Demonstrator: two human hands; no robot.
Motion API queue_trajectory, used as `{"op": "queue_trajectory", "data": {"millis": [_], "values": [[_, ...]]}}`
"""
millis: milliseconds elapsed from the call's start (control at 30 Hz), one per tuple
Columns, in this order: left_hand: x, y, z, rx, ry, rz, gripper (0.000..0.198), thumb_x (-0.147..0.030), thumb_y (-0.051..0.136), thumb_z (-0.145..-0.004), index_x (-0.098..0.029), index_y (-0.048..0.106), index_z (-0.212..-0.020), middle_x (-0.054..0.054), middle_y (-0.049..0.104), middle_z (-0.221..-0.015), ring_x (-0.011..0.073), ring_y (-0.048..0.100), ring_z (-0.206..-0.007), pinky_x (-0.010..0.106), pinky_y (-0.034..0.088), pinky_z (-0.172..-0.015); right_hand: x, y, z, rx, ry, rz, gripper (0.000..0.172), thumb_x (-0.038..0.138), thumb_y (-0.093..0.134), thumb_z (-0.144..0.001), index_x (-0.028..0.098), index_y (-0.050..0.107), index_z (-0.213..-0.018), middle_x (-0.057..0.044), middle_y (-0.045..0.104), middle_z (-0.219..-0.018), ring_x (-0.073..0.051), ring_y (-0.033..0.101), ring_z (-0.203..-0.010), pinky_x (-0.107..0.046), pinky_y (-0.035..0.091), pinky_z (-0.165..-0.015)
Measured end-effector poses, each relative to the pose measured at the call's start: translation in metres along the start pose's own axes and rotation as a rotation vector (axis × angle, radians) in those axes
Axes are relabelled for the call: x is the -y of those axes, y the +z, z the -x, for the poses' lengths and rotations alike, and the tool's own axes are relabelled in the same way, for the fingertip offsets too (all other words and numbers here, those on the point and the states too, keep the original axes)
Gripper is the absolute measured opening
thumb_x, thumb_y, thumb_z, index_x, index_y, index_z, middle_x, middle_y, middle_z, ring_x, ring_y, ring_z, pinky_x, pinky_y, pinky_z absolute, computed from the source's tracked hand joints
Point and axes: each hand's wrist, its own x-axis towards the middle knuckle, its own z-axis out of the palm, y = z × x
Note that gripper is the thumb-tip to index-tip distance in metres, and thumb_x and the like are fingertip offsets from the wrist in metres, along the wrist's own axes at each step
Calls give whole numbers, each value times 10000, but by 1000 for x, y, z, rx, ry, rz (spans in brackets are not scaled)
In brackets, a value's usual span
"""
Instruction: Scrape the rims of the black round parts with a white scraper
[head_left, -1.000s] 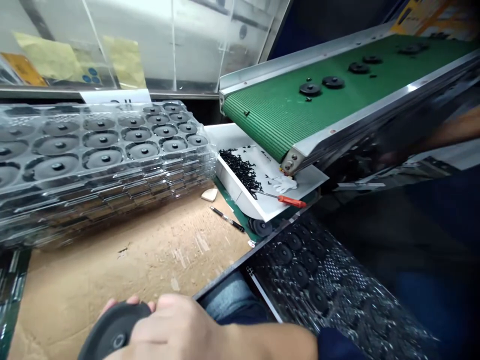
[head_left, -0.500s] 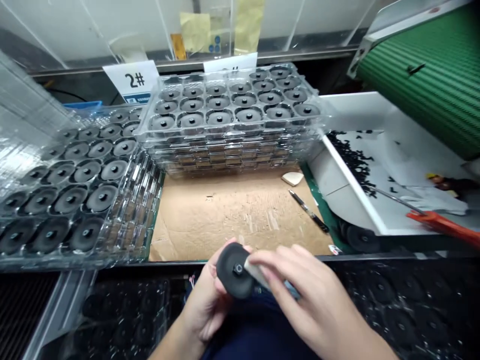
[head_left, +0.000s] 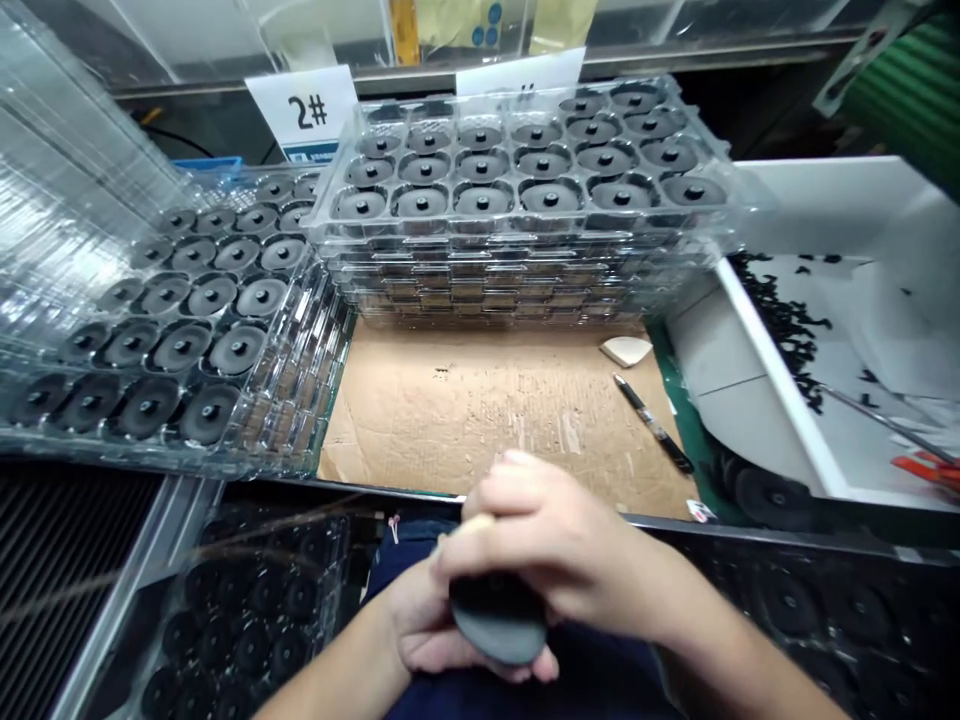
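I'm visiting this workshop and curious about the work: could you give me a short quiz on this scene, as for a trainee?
1. What do the left hand and right hand hold: a black disc, a pen or a screwdriver?
2. True or false: the stacked clear trays hold black discs.
3. What is printed on the white card behind the trays?

Key: 1. a black disc; 2. true; 3. 2#.
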Motion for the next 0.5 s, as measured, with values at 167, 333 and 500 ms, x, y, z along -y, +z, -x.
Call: {"op": "queue_trajectory", "data": {"millis": [167, 333, 500], "values": [[-6, 4, -4, 220, -168, 155, 374, -371, 771, -599, -196, 723, -926, 73, 755, -796, 212, 717, -649, 208, 552, -496, -37, 19, 39, -186, 503, 226, 263, 181, 405, -919, 189, 635, -1046, -55, 609, -795, -174, 551, -750, -303, 427, -676], [-10, 2, -6, 168, -155, 160, 349, -330, 770, -611, -181, 724, -924, 75, 753, -807, 213, 717, -656, 210, 557, -516, -43, 68, 76, -209, 638, -104, 266, 197, 421, -913, 217, 630, -1075, -47, 674, -889, -164, 638, -808, -288, 524, -714], [-10, 10, -16, 151, -147, 139, 395, -302, 802, -563, -178, 721, -929, 71, 754, -804, 221, 716, -657, 220, 560, -516, -30, 62, 88, -332, 700, -131, 254, 234, 443, -908, 200, 622, -1085, -65, 682, -1017, -194, 646, -910, -293, 535, -742]]}}
